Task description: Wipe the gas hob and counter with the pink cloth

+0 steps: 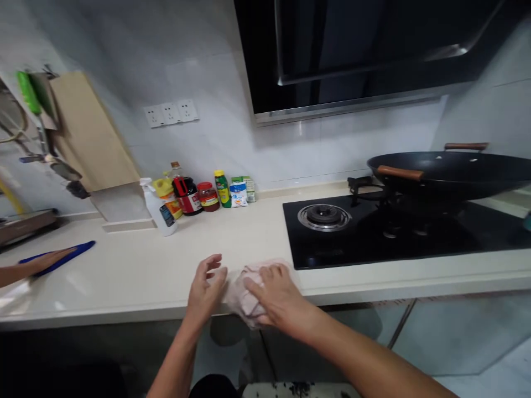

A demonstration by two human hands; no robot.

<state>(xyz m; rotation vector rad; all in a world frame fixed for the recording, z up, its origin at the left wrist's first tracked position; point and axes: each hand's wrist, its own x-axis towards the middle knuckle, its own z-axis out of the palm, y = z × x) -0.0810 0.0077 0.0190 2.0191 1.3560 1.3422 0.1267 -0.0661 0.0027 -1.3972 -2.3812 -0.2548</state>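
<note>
White stone makes up the long counter [124,271]. Black and glossy, the stove [340,251] is set into it, with a wide wok [452,168] on its right part. At far left, another person's hand [56,258] presses a blue cloth [85,249] flat. A pale pink cloth [245,301] lies bunched at the counter's front edge, just left of the stove. The right hand [279,290] grasps it; the left hand [205,287], loosely curled and holding nothing, is just beside it.

R hand [282,293] grips pink cloth [246,298] at counter [128,276] edge nr hob [332,246], L hand [205,290] just beside.
</note>
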